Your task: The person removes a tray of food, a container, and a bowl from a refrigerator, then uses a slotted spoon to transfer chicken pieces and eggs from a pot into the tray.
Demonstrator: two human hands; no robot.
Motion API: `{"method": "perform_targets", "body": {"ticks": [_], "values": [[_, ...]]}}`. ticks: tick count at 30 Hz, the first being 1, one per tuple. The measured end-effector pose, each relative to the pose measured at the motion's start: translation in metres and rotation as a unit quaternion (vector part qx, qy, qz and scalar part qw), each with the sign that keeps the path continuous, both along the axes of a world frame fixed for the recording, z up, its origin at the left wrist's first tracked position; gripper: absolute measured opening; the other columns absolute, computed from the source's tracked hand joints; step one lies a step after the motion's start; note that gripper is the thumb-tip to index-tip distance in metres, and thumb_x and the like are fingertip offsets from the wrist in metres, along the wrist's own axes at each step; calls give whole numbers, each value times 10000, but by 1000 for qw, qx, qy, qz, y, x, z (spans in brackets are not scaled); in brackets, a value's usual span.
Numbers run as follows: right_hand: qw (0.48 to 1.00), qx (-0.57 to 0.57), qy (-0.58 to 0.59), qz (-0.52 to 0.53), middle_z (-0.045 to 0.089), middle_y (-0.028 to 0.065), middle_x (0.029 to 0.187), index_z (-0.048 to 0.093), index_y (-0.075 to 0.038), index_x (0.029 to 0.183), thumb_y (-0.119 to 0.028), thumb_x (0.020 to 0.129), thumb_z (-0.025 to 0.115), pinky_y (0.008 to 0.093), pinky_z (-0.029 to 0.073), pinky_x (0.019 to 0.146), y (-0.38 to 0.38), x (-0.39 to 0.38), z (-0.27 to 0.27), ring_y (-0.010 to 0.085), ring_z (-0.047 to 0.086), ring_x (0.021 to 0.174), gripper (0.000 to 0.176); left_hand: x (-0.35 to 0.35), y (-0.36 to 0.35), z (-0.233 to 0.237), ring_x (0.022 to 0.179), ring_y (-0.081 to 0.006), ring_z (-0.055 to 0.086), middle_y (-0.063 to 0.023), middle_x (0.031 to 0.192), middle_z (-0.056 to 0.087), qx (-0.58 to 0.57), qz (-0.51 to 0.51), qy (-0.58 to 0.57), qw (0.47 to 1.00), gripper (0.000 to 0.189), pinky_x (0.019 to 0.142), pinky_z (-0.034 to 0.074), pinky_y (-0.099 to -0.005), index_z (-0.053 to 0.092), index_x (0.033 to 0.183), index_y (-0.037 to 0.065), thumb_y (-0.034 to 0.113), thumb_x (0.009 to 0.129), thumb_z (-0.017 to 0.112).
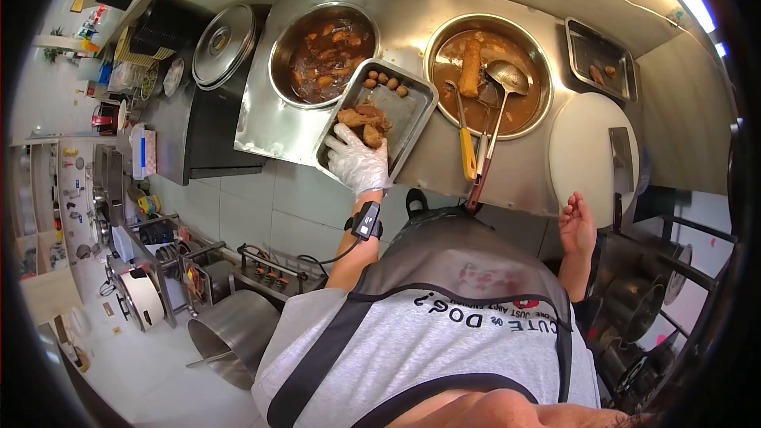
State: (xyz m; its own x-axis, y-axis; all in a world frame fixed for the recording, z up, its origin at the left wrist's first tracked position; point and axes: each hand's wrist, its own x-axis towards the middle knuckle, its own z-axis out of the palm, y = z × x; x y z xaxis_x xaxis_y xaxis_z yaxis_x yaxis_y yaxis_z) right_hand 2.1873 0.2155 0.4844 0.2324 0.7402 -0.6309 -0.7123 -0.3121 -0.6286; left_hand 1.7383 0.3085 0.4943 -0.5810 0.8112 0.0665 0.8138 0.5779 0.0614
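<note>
My left hand (358, 160), in a clear plastic glove, is inside a steel tray (416, 123), its fingers closed around a piece of braised chicken (366, 122). Several small brown eggs (386, 82) lie at the tray's far end. The tray's left corner overlaps the rim of a round pot of dark stew (329, 55). Bare and raised beside the counter's front edge, my right hand (577, 223) holds nothing, fingers loosely stretched. Nearest to it is a round white cutting board (583, 143) with a cleaver (621, 160) on it.
A second pot of brown broth (452, 55) holds a ladle (507, 78), yellow-handled tongs (466, 143) and a long browned roll (471, 67). A small tray (602, 55) sits back right. Left of the counter is a lidded pot (224, 46); a large steel pot (234, 337) stands lower left.
</note>
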Motion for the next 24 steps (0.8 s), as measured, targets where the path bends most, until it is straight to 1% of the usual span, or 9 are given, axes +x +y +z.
{"method": "perform_targets", "body": {"ticks": [6,11,13,14,17,21,22,23,24], "values": [[1000,-5,17,-5,615,22,980,557,-40,1203,-183,993,526,243,470,666,7,10,-11,114,564,802,256,1,9,-7,952,-348,619,-205,1070,577,6,3,-21,1000,884,842,486,-447,326,1371,-24,366,724,785],[1000,13,25,14,616,26,976,558,-32,1197,-179,993,525,243,473,673,25,1,-8,115,565,803,253,-11,19,-16,924,-328,638,-190,1038,600,-42,5,-11,999,904,832,493,-442,289,1424,-28,245,706,766],[999,29,25,29,615,28,976,555,-23,1201,-180,994,526,243,474,676,32,0,-8,114,562,801,262,-20,22,-16,879,-368,651,-204,974,627,-49,-39,-19,998,858,788,519,-449,313,1414,26,197,700,758],[999,31,25,28,615,28,976,555,-23,1201,-180,994,526,243,474,676,32,-1,-7,114,562,801,262,-22,21,-10,886,-374,644,-195,984,632,-45,-50,-38,997,850,803,514,-452,359,1416,66,201,687,776],[999,23,17,18,615,30,976,557,-21,1200,-183,994,527,242,474,676,34,-4,-5,115,561,802,264,-32,22,-9,895,-380,636,-198,993,633,-13,-85,-85,993,809,809,511,-457,424,1384,86,204,675,796],[1000,24,6,18,616,33,971,566,-24,1192,-178,991,531,241,474,673,32,-6,-4,119,562,799,256,-35,26,-2,995,-357,628,-172,1109,621,-10,-120,-46,992,824,835,514,-445,421,1414,150,292,702,811],[1000,22,1,20,618,34,969,569,-25,1188,-175,989,532,242,474,670,32,-7,-3,120,563,796,252,-35,23,3,1117,-358,570,-185,1211,578,41,-206,23,977,696,913,482,-453,482,1359,142,226,728,763],[1000,24,-3,16,618,34,969,569,-25,1188,-175,989,532,242,474,670,32,-9,-1,120,563,796,252,-33,27,11,1117,-358,570,-185,1211,578,43,-210,20,977,696,913,482,-453,482,1359,142,226,728,763],[1000,17,-6,14,620,34,968,568,-23,1188,-176,988,534,243,475,663,31,-13,2,121,564,792,255,-31,32,18,1161,-361,537,-193,1255,549,55,-321,73,943,619,936,465,-452,508,1323,125,180,743,716]]}}
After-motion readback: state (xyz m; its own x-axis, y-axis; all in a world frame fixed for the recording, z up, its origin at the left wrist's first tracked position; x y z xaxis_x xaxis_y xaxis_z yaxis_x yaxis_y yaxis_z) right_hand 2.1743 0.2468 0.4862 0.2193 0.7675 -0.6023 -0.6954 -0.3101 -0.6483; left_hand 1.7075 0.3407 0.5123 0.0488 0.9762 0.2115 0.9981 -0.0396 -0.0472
